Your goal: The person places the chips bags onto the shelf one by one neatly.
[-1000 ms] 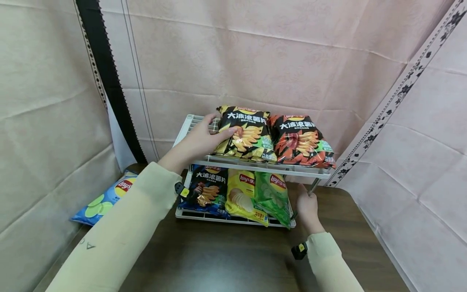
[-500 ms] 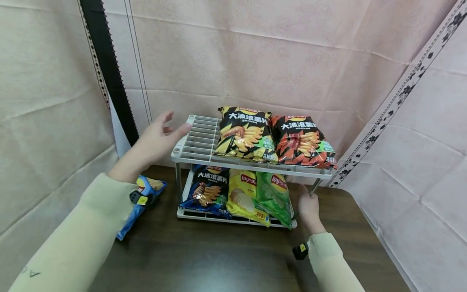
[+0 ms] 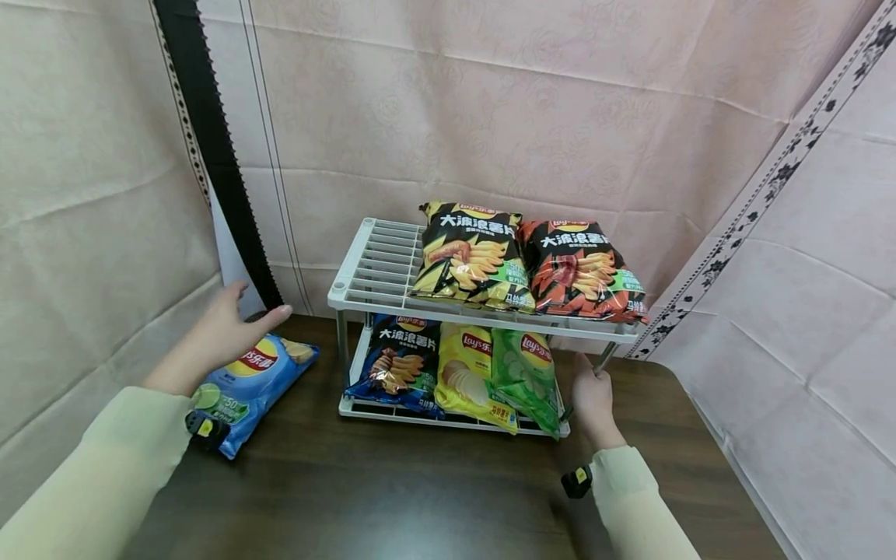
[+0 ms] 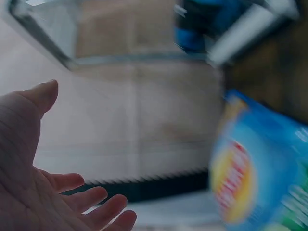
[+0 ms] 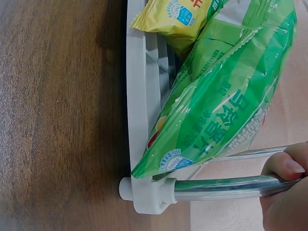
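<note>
My left hand (image 3: 227, 334) hovers above a light-blue chip bag (image 3: 259, 393) that lies on the table at the left. Its thumb and fingers are spread, and nothing is between them; the left wrist view shows the bag (image 4: 260, 168) beside the hand, blurred. At the right, my right hand (image 3: 593, 397) grips a metal post (image 5: 231, 187) of the white two-tier rack (image 3: 378, 288). On the upper shelf sit a yellow-black chip bag (image 3: 472, 260) and a red-black one (image 3: 584, 272). Dark-blue (image 3: 399, 365), yellow (image 3: 467, 373) and green (image 3: 526, 377) chip bags fill the lower shelf.
The rack stands toward the back of a dark wooden table (image 3: 392, 490). Pale cloth (image 3: 525, 117) hangs behind and on both sides. The upper shelf's left part shows bare slats.
My left hand has left the yellow-black bag on the upper shelf and moved left and down to the light-blue bag. That bag now lies turned and nearer the rack. The right hand stays put.
</note>
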The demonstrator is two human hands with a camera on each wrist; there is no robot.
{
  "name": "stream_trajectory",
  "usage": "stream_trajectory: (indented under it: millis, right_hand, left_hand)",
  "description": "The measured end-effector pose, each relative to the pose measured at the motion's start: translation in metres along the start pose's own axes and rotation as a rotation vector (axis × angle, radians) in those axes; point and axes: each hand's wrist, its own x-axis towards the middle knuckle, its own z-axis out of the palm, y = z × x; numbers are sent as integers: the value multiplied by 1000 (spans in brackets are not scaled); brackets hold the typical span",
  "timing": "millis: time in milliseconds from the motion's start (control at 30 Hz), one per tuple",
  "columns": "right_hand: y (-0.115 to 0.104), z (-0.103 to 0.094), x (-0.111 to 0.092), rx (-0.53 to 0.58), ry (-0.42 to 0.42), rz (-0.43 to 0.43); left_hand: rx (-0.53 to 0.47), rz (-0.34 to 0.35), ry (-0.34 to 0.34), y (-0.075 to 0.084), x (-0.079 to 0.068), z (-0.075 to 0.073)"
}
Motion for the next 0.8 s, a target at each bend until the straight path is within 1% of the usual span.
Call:
stream_trajectory:
  millis: [133,233,300,400,467,667,733,800]
  right_hand:
    - [-1,2,-1,8,6,6]
    - [-2,2,-2,17,-3,8]
    - [-2,2,-2,21,-12,14]
    - [-2,1,-2,20,-18,22]
    - [-1,1,-2,25,-23,27]
    - [0,2,-2,18,-25,28]
    - [0,2,-2,16,-21,26]
    - [0,2,-2,18,-17,24]
  left_hand:
    - [53,-47,-34,-40,-2,7]
    - [81,-77,-44,-61,-5,10]
    - [98,-86,-42,-72,-6,12]
    - [121,-104,-51,-87,-7,14]
    - [128,-120,-69,-95,-8,16]
    - [143,-184,-178,-117,-11,20]
    - [147,-195,-208,-122,-12,22]
    - [146,-199,-224,-125,-14,24]
